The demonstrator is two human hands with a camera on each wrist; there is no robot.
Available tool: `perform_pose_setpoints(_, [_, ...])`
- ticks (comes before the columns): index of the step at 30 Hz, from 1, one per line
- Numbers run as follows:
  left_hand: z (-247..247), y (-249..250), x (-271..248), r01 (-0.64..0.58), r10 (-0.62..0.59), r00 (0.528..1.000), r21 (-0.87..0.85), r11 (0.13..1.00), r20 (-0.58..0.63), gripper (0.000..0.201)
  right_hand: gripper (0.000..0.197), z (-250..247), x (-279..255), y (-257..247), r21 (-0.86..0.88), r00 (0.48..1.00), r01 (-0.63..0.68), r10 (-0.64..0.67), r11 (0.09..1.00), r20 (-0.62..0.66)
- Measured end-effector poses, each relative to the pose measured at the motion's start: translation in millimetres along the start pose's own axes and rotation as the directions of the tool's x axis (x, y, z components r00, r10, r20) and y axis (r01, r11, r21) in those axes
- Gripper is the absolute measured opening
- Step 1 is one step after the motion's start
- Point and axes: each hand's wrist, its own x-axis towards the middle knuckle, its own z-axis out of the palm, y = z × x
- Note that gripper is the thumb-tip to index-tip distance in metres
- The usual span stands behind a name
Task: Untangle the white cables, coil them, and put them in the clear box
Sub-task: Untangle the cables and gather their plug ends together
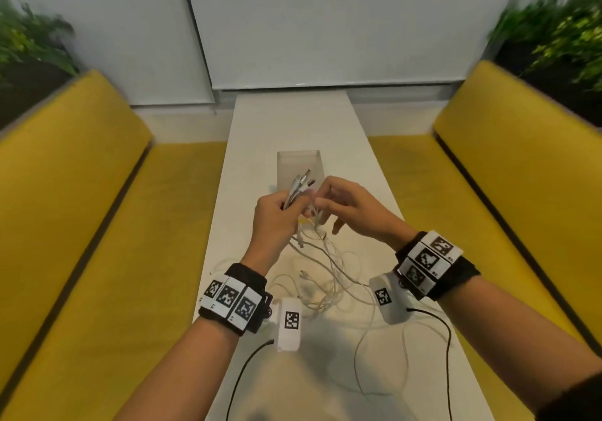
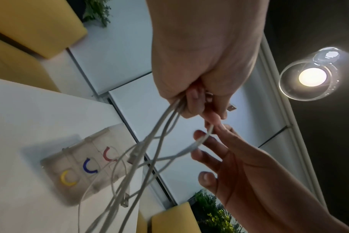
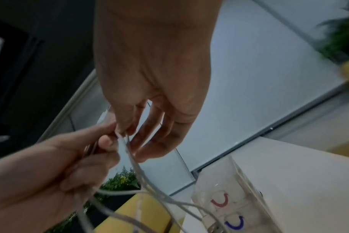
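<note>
White thin cables [image 1: 322, 257] hang down from my left hand [image 1: 272, 222] grip, clamped on their plug ends; right hand [image 1: 345, 205] pinches one strand just beside.

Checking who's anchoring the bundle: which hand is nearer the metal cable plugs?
Left. The left hand grips the cables just below the metal plugs; the right hand pinches a strand beside them.

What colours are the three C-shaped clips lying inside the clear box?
Yellow, blue and red, inside the clear box; seen best in the left wrist view.
</note>
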Motion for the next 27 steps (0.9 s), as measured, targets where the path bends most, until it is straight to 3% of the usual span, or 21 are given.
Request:
perform_pose_setpoints(2, [-5,0,-1,0.03,-0.031,0.999,-0.053,0.998,-0.023,0.03,0.023,-5,-1,6,0.084,0.997,-0.061,0.065,0.995,-0.051])
perform_pose_setpoints(5, [-21,-9,2,0.115,-0.115,0.993,-0.027,0.993,-0.033,0.028,0.014,-18,-3,19,0.226,0.947,-0.129,0.187,0.966,-0.261])
perform_pose_setpoints(7, [-33,-23,7,0.149,-0.145,0.989,0.195,0.969,-0.034,0.031,0.009,-28,-4,20,0.339,0.877,-0.098,0.242,0.936,-0.414])
perform_pose_setpoints(10, [-48,-46,9,0.194,-0.208,0.978,0.533,0.824,-0.033,0.027,0.011,-48,-1,6,0.473,0.734,0.05,0.289,0.88,-0.615])
perform_pose_setpoints(12, [-58,-64,8,0.23,-0.263,0.964,0.624,0.747,-0.041,0.026,0.011,-67,-2,-7,0.465,0.612,0.139,0.293,0.874,-0.735])
perform_pose_setpoints(14, [-64,-77,5,0.248,-0.293,0.955,0.683,0.687,-0.051,0.031,0.012,-83,-4,-19,0.389,0.572,0.178,0.227,0.904,-0.788])
perform_pose_setpoints(18, [-54,-71,1,0.262,-0.272,0.957,0.706,0.658,-0.102,0.052,0.018,-83,-5,-30,0.278,0.736,0.117,0.105,0.954,-0.669])
perform_pose_setpoints(22, [-34,-29,3,0.077,-0.098,0.995,0.633,0.77,-0.001,0.039,0.029,-58,-5,-36,0.214,0.853,0.052,0.069,0.975,-0.518])
perform_pose_setpoints(23, [-29,-17,3,0.054,-0.08,0.997,0.544,0.837,0.023,0.043,0.028,-50,-5,-38,0.216,0.881,0.042,0.066,0.976,-0.469])
perform_pose_setpoints(25, [-18,7,0,0.073,-0.088,0.994,0.202,0.977,0.07,0.045,0.024,-32,-6,-39,0.203,0.928,0.018,0.059,0.979,-0.367])
perform_pose_setpoints(27, [-9,28,-5,0.076,-0.064,0.986,-0.077,0.994,0.151,0.04,0.023,-13,-6,-40,0.164,0.961,0.007,0.039,0.986,-0.275])
